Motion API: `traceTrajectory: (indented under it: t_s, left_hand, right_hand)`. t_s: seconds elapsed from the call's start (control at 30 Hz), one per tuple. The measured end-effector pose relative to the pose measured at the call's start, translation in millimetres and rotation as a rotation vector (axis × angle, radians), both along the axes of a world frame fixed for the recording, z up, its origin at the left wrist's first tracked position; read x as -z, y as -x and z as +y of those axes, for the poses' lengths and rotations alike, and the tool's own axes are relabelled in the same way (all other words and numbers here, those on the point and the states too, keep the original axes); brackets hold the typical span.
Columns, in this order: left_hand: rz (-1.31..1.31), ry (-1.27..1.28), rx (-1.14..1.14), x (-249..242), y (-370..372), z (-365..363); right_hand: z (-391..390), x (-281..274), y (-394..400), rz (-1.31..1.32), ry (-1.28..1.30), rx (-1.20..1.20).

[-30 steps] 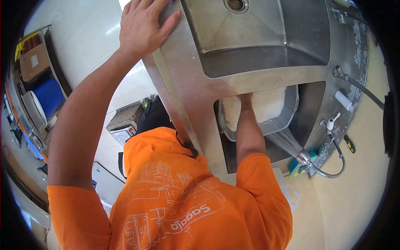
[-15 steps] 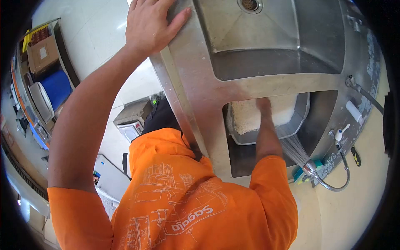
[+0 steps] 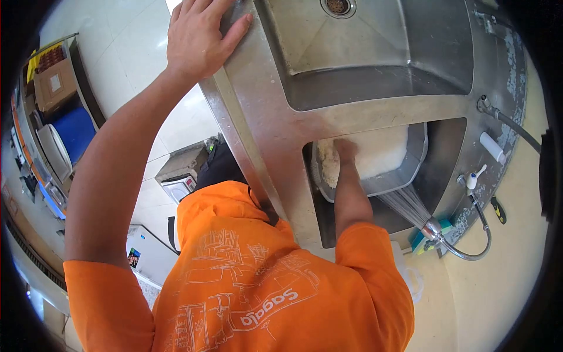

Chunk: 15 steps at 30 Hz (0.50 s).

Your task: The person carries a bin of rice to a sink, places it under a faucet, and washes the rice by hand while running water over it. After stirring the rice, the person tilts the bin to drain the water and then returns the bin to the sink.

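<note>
My left hand (image 3: pixel 199 35) lies on the steel sink's edge with thumb spread; the tips of some fingers are cut off by the top of the view. My right hand (image 3: pixel 345 149) reaches down into a grey tub (image 3: pixel 419 167) standing in the nearer sink basin (image 3: pixel 448 138). Its fingers are hidden in the tub's contents. White grains that look like rice (image 3: pixel 328 164) show at the tub's left side, and cloudy white water (image 3: pixel 384 146) fills the rest. A spray head (image 3: pixel 433 229) sends thin streams of water toward the tub's near rim.
Another basin (image 3: pixel 346 47) with a drain (image 3: pixel 338 6) lies beyond. A white-handled tap (image 3: pixel 474 178) and a metal hose (image 3: pixel 478 255) sit along the right wall, close to a green sponge (image 3: pixel 446 226). Shelving with a cardboard box (image 3: pixel 56 85) stands at far left.
My right hand has moved left across the tub, and more cloudy water shows on the right. My left hand stays on the sink edge. The whole view has shifted slightly.
</note>
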<state>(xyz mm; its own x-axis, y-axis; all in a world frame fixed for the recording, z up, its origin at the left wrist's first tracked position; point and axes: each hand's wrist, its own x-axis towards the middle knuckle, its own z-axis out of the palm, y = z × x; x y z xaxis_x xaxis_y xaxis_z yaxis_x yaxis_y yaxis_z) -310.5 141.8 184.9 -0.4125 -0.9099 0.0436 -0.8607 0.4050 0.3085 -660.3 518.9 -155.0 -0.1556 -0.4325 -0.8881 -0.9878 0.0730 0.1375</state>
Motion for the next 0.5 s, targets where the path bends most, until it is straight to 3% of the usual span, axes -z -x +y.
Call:
traceTrajectory:
  t_s: [0.03,0.13,0.27,0.37,0.5]
  left_hand:
    - [0.003,0.004,-0.003,0.3,0.2,-0.7]
    - [-0.008,-0.013,-0.001,-2.4,0.6,-1.1]
    - [0.007,-0.008,-0.004,-2.6,1.5,-0.5]
    - [0.023,-0.021,-0.007,-4.4,0.0,-0.6]
    - [0.022,-0.03,-0.009,-3.5,-1.0,0.8]
  right_hand:
    - [15.6,26.4,3.8,0.038,0.136,0.061]
    - [-10.2,24.3,2.5,0.026,0.356,0.274]
    - [-40.9,-31.7,-3.4,-0.461,0.618,0.935]
    - [-48.9,-72.6,-16.2,-0.624,0.508,0.747]
    - [-66.6,-127.8,-12.1,-0.618,0.304,0.629]
